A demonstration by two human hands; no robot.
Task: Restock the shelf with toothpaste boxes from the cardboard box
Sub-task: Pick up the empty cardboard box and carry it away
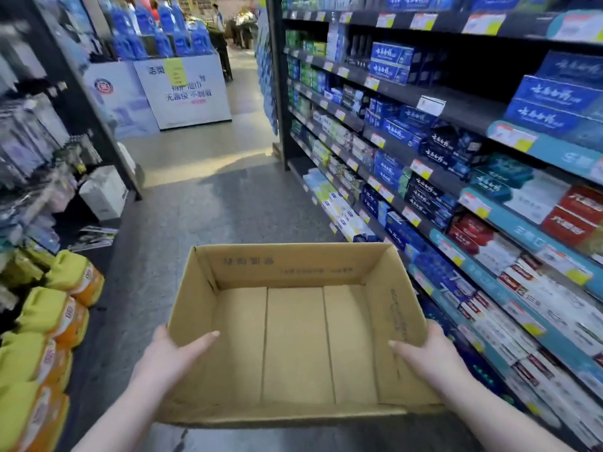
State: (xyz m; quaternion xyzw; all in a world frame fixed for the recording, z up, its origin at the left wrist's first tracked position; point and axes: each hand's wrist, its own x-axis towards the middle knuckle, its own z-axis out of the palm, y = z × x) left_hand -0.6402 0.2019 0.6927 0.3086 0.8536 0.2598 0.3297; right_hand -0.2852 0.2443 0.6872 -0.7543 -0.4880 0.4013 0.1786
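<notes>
Aisle floor [195, 223], grey speckled, runs ahead of both hands. Left hand [169, 352] and right hand [432, 352] each grip side wall of cardboard box [293, 269], thumbs inside. Shelf [456, 109] with toothpaste boxes [551, 93] just right of right hand. Yellow packs [49, 321] left of left hand; promo display [182, 93] far ahead.

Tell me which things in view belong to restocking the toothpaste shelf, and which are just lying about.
Job:
- cardboard box, empty, gripped at its side walls by the left hand and right hand
- toothpaste boxes
- shelf on the right

Not the job:
- yellow packs on the left
- blue bottles on the display stand
- white carton low on the left
</notes>
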